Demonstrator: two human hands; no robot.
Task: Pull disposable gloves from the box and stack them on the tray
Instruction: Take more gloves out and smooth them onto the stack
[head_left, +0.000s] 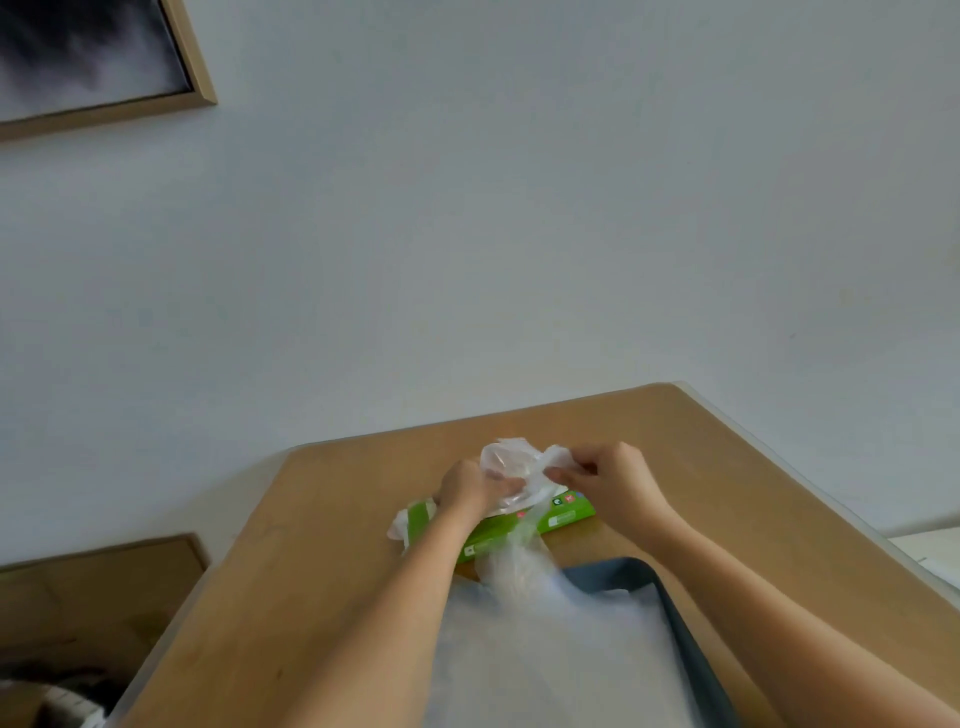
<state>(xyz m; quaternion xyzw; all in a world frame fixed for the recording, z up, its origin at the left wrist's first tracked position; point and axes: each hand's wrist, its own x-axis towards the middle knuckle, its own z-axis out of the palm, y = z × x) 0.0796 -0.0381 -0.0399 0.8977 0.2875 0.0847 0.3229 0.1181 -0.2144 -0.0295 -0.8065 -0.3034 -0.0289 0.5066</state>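
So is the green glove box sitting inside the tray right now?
No, the green box lies on the wooden table just beyond the tray's far rim, not in it.

The box lies on the table, just behind the tray nearest you. Stacked gloves lie in the tray, reaching its far rim. Your left hand and right hand flank a bunched glove above the box, each pinching it.
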